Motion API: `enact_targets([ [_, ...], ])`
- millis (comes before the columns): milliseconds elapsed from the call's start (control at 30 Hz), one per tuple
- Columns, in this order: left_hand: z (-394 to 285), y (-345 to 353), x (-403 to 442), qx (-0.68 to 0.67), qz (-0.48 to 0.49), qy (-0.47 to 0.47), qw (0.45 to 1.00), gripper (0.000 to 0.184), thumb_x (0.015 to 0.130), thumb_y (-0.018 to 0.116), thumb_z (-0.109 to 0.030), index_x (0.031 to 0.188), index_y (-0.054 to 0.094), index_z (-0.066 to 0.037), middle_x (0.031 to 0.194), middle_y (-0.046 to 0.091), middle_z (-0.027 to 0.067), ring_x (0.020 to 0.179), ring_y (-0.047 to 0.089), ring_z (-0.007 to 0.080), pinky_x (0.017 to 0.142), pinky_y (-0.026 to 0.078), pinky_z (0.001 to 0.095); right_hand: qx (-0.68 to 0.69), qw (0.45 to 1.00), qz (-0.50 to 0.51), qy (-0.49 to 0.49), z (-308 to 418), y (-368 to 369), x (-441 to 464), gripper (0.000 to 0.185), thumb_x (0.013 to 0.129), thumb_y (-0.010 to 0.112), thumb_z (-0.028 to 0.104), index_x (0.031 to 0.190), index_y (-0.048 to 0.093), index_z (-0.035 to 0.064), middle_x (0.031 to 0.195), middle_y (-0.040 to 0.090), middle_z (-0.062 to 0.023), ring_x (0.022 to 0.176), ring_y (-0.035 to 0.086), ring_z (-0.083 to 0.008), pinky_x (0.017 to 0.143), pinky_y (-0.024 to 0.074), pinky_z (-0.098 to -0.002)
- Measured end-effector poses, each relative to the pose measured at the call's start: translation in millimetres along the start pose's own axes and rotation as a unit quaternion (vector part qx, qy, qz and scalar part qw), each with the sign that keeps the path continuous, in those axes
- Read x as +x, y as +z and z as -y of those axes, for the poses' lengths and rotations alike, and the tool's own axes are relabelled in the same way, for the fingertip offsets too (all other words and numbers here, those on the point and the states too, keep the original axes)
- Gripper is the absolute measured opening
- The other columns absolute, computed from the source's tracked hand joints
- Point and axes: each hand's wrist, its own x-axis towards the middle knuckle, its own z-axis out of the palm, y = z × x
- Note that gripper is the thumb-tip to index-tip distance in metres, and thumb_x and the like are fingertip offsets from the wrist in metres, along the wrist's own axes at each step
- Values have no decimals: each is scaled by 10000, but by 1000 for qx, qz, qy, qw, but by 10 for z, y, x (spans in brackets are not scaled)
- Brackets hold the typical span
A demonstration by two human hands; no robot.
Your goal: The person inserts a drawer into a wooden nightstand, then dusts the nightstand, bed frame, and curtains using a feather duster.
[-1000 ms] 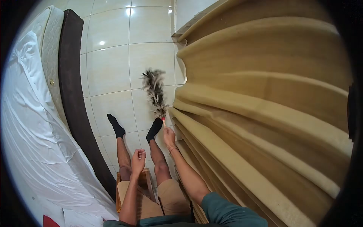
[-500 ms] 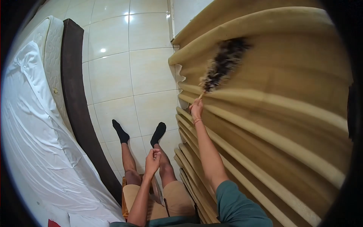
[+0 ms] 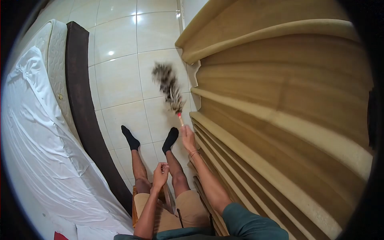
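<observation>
My right hand [image 3: 188, 139] grips the thin handle of a feather duster [image 3: 170, 88], just left of the tan curtain [image 3: 280, 88]. The duster's brown and grey feathers, blurred by motion, point up and to the left above the tiled floor, apart from the curtain. My left hand [image 3: 161, 173] hangs over my lap with its fingers curled in; whether anything is inside them is hidden.
On the left is a bed with a white sheet [image 3: 44, 140], a mattress [image 3: 58, 76] and a dark frame [image 3: 82, 92]. A wooden seat [image 3: 135, 206] is under me. My black-socked feet rest on the tiles [image 3: 120, 80].
The duster swung right onto the curtain, then back left over the floor, with my right hand following. The curtain folds have shifted. My left hand has moved slightly down and right since the first frame.
</observation>
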Motion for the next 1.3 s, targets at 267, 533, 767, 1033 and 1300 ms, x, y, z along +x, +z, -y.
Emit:
enact_targets([
  [267,-66,80,154,-32,-4,10,999,182,941,580,-121,1075,594,1,890,651,56,781,591,120,731,501,280,102,951,-241,-163,1799,-1285,1066,264,1051,424,233,943,494,2,674,433,-133,584,438,-207,572,402,-364],
  [533,-120,174,136,-24,7,19,1000,174,949,587,-134,1068,589,-6,865,633,32,762,567,109,724,494,269,-108,983,-147,-27,-229,-659,1629,493,1028,436,448,1052,553,-30,871,641,-191,824,607,-359,753,454,-464],
  [767,50,42,193,-48,-4,6,999,176,931,594,-115,1066,597,-3,887,652,45,779,580,108,718,497,266,-300,913,231,153,-2624,453,33,431,945,537,403,881,686,3,767,683,-131,597,608,-276,598,501,-432],
  [1033,-12,74,187,-17,6,3,1000,208,909,618,-110,1082,598,3,887,654,51,796,592,113,726,502,266,12,972,-232,37,-136,-214,-546,348,1018,469,264,806,507,-9,656,484,-126,610,464,-233,579,409,-373],
  [1300,18,338,239,-78,17,-4,997,213,914,614,-88,1102,583,9,922,658,52,811,595,102,753,500,253,266,910,-316,17,38,-1142,-18,368,1071,333,345,817,403,88,728,401,-5,631,400,-87,533,328,-255],
])
